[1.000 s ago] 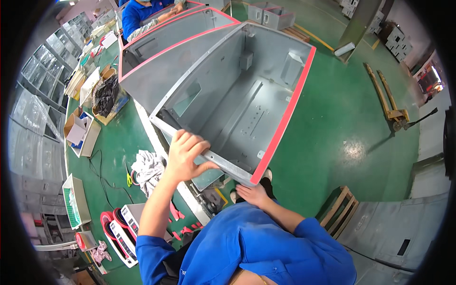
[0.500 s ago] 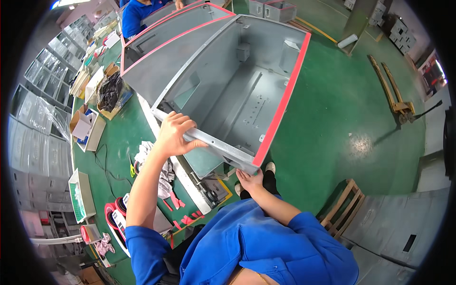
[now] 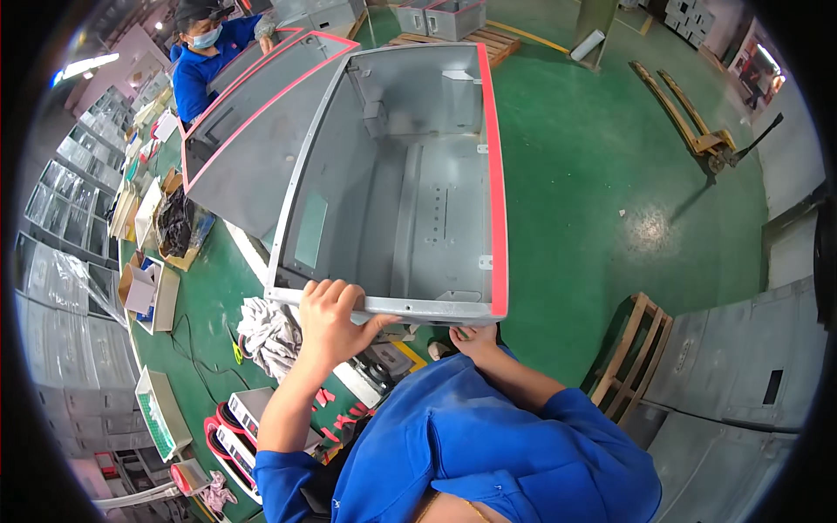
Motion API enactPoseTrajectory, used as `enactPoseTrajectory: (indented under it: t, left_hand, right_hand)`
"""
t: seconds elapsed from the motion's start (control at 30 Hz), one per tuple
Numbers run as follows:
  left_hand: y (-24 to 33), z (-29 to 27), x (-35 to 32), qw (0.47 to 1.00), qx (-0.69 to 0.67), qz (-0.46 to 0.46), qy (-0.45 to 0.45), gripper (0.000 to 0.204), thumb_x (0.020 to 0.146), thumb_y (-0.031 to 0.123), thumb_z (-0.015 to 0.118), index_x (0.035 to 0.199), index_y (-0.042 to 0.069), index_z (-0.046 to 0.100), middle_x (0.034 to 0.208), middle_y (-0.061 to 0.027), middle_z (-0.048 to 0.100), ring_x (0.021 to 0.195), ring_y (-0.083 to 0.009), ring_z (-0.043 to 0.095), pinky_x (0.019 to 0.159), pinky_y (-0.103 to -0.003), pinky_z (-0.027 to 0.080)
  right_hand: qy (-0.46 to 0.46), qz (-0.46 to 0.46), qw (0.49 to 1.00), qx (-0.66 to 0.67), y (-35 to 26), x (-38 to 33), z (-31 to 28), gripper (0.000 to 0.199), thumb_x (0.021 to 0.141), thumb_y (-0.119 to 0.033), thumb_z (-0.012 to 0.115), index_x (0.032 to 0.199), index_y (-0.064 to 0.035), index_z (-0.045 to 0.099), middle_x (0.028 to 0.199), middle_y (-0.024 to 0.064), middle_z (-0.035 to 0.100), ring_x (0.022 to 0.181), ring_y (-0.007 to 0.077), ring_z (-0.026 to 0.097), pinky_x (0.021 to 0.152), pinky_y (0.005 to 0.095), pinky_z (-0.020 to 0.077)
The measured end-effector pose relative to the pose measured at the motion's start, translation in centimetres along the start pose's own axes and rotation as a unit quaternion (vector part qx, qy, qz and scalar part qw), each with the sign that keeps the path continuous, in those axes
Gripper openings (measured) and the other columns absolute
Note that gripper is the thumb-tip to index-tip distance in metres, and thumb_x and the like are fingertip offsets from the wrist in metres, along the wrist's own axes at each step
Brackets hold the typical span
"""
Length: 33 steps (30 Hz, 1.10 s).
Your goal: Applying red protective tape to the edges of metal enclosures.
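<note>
Head view: a large grey sheet-metal cabinet shell [image 3: 410, 192] lies open side up above the green workbench [image 3: 209, 296], with red edge trim [image 3: 497, 174] running along its right rim. The left hand [image 3: 330, 321] is closed over the near rim, fingers curled across the top of the flange. The right hand [image 3: 475, 340] sits just under the near right corner, touching the underside; how far it is open cannot be told, since the rim hides the fingers. As far as can be judged, red trim is on the right rim and on the neighbouring shell [image 3: 253, 113] beyond it, while the near and left rims show bare metal, so edging looks partly done. A crumpled rag [image 3: 266, 336] lies beside the left forearm. Another person in blue [image 3: 205, 65] stands at the far end
</note>
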State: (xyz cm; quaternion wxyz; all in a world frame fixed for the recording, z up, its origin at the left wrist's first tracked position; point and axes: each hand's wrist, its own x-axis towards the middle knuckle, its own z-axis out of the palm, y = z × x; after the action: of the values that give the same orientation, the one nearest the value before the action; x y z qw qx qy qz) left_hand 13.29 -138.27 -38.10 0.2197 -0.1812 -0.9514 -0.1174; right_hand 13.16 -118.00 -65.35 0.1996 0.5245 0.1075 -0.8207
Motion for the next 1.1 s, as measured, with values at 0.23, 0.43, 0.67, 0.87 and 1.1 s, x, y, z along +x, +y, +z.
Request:
enactPoseTrajectory:
  t: [0.23,0.43,0.67,0.87,1.1]
  left_hand:
    - [0.0,-0.4,-0.5,0.998,-0.011,-0.021,-0.053,0.044,0.055,0.042,0.074,0.072,0.005,0.058,0.062,-0.0039,0.050,0.060,-0.0207,0.050,0.060,-0.032,0.035]
    - [-6.0,-3.8,1.5,0.981,-0.024,0.160,-0.106,0.056,0.054,0.040,0.074,0.092,0.003,0.060,0.082,-0.0095,0.059,0.080,-0.0251,0.057,0.074,-0.038,0.042]
    - [-7.3,-3.6,0.2,0.970,-0.047,0.040,-0.234,0.039,0.065,0.040,0.068,0.077,0.003,0.061,0.051,-0.0119,0.056,0.048,-0.0281,0.057,0.048,-0.036,0.045]
    - [-2.3,-3.6,-1.2,0.950,-0.047,0.003,-0.310,0.053,0.072,0.051,0.060,0.088,0.000,0.057,0.056,-0.0147,0.057,0.053,-0.0311,0.059,0.052,-0.040,0.048]
    - [4.1,-1.9,1.9,0.913,-0.243,0.156,-0.289,0.087,0.076,0.048,0.056,0.132,-0.006,0.017,0.122,-0.0286,0.038,0.112,-0.0378,0.043,0.091,-0.041,0.038]
  right_hand:
    - [-0.025,-0.061,0.998,-0.010,0.8,0.5,-1.2,0.047,0.083,-0.043,0.037,0.112,-0.0071,0.047,0.109,0.0122,0.051,0.106,0.0257,0.044,0.093,0.0380,0.0363]
    - [-0.069,0.031,0.996,0.039,1.5,0.7,-1.2,0.079,0.078,-0.057,0.039,0.127,0.0042,0.029,0.130,0.0198,0.035,0.121,0.0321,0.034,0.102,0.0429,0.0286]
    - [-0.035,0.002,0.998,0.057,1.6,0.8,0.1,0.088,0.077,-0.059,0.037,0.131,0.0069,0.016,0.136,0.0226,0.023,0.127,0.0350,0.024,0.104,0.0477,0.0209]
    - [-0.062,-0.049,0.997,-0.027,-2.5,-0.1,-1.2,0.075,0.072,-0.058,0.041,0.125,-0.0051,0.036,0.124,0.0222,0.037,0.118,0.0356,0.035,0.097,0.0594,0.0217]
    - [-0.071,-0.261,0.937,-0.221,-9.2,-3.6,2.6,0.066,0.076,-0.059,0.034,0.119,-0.0096,0.045,0.108,0.0163,0.048,0.102,0.0316,0.044,0.090,0.0544,0.0304]
